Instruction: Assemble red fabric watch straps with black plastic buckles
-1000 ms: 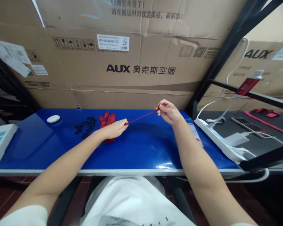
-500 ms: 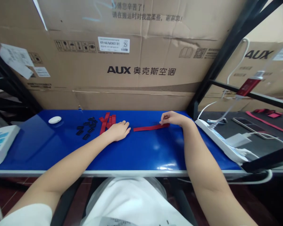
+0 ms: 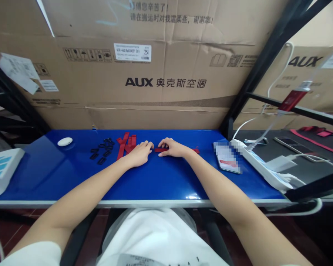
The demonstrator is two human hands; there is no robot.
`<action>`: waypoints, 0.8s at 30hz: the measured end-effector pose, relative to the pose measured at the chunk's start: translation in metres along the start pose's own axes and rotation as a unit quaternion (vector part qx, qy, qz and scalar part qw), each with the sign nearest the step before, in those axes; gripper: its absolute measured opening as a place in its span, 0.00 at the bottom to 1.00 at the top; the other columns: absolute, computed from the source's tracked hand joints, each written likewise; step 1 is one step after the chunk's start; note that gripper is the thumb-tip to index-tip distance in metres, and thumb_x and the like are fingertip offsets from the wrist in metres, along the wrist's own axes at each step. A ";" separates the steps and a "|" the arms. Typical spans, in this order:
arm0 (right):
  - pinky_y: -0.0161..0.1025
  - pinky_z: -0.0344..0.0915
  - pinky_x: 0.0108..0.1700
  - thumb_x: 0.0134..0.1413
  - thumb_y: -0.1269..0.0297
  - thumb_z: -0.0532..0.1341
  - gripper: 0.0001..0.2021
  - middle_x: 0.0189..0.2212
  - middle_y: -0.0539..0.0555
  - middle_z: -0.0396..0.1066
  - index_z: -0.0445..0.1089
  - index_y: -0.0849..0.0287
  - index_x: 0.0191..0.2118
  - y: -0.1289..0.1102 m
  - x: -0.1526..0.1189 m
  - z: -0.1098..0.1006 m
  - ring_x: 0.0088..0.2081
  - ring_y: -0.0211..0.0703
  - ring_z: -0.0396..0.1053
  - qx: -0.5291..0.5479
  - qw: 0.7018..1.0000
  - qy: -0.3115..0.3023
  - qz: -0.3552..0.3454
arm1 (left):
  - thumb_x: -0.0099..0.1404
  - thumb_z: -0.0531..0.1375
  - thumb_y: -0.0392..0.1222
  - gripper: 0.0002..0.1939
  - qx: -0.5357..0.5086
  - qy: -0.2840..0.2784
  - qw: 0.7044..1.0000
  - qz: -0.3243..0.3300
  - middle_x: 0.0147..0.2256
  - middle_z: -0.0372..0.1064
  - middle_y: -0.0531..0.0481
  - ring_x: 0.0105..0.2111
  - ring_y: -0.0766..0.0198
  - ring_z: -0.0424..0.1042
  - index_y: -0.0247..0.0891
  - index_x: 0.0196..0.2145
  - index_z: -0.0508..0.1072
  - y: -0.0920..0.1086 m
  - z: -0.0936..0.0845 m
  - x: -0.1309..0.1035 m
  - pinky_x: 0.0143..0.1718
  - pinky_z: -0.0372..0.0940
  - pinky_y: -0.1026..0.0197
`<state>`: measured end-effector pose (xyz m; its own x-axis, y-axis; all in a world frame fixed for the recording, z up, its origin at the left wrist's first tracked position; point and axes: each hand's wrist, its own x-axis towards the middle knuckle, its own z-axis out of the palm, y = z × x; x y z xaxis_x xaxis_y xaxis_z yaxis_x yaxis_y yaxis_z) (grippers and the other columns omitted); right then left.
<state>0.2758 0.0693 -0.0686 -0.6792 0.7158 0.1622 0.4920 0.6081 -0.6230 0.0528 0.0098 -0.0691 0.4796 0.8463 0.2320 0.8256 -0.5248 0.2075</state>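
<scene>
On the blue tabletop [image 3: 166, 181], a flat red webbing strap [image 3: 160, 150] lies crosswise. My right hand [image 3: 174, 148] is over it near its left end, thumb and fingers apart on either side of the strap; its middle is hidden under the hand. The strap's right end shows past my wrist. My left hand [image 3: 140, 153] rests on the table just left of the strap, fingers loosely spread, holding nothing visible. Several short red straps [image 3: 124, 145] lie in a crossed pile beside it, partly covered by the hand. Farther left are several small black buckles [image 3: 101, 161].
A phone [image 3: 227, 159] lies at the right, beside a white power strip [image 3: 262, 168] with plugs and cables. A round white case [image 3: 64, 142] and a white device [image 3: 2, 170] are at the left. Behind stands a large cardboard box [image 3: 166, 96].
My right hand has moved left from the strap's right end to near its left end. The phone, hidden behind my right arm before, now shows. My left hand has barely shifted, fingers slightly more bent.
</scene>
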 end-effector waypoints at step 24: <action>0.41 0.58 0.42 0.60 0.66 0.51 0.08 0.32 0.52 0.70 0.63 0.56 0.31 -0.012 -0.001 0.004 0.35 0.44 0.65 -0.023 0.994 0.059 0.088 | 0.60 0.61 0.41 0.06 -0.250 0.117 0.947 -0.162 0.30 0.75 0.47 0.31 0.58 0.74 0.36 0.33 0.75 -0.016 0.003 0.009 0.37 0.69 0.54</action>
<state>0.2681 0.0593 -0.0645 -0.5134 0.8461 0.1433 0.6246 0.4829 -0.6137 0.0449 0.0263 -0.0727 0.0979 0.9578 0.2702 0.6458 -0.2677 0.7151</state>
